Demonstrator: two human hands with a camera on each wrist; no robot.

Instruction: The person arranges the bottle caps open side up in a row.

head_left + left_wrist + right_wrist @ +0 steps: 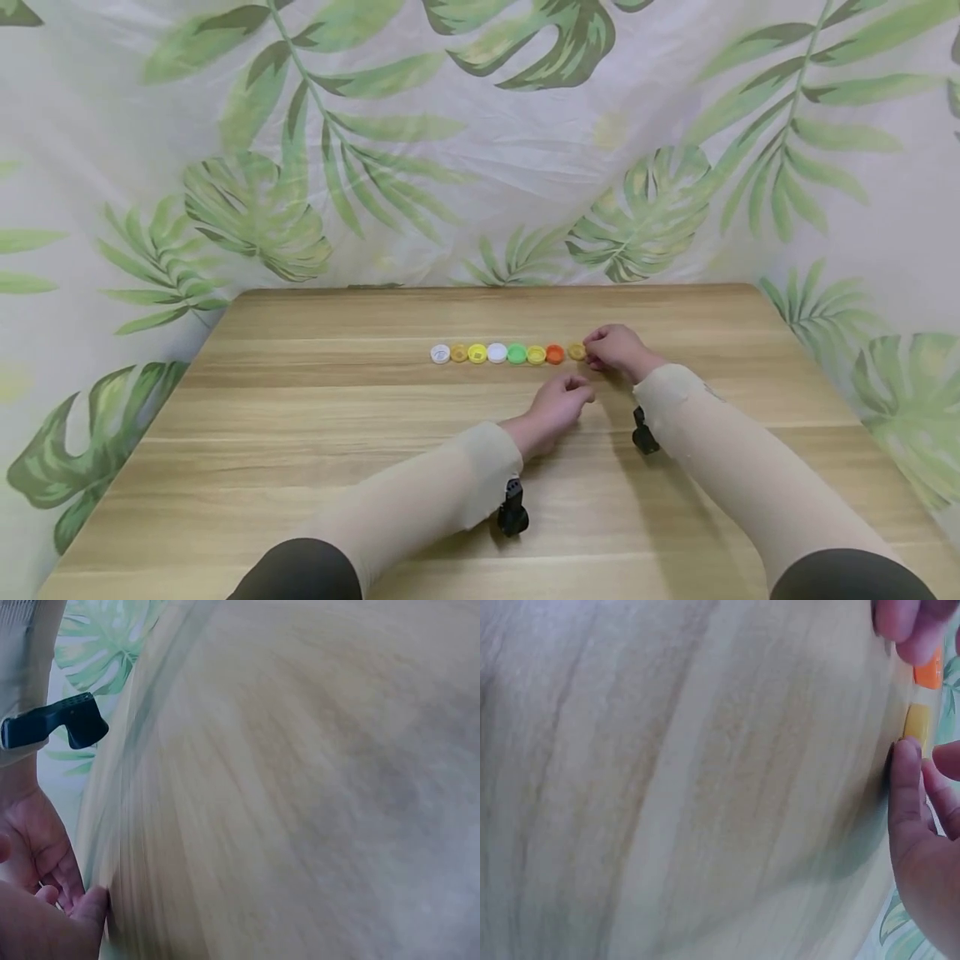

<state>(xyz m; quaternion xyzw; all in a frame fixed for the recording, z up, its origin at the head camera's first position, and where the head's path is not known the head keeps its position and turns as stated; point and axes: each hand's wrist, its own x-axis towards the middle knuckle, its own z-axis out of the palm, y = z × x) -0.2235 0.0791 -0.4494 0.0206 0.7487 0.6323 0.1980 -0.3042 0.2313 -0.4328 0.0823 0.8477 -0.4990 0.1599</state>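
Observation:
A straight row of small round bottle caps lies on the wooden table (360,417). From the left come a whitish cap (440,354), an amber cap (459,353) and a yellow cap (477,354). A white cap (497,353), a green cap (517,354), another yellow cap (536,355) and an orange-red cap (554,354) follow. My right hand (619,350) pinches a golden-yellow cap (576,352) at the right end, a small gap from the orange-red one. Nearer me, my left hand (553,410) holds nothing, its fingers loosely curled.
A leaf-print cloth (525,150) hangs behind the table's far edge and along both sides. Small black wrist cameras (513,508) are strapped to both sleeved forearms, which reach in from the front.

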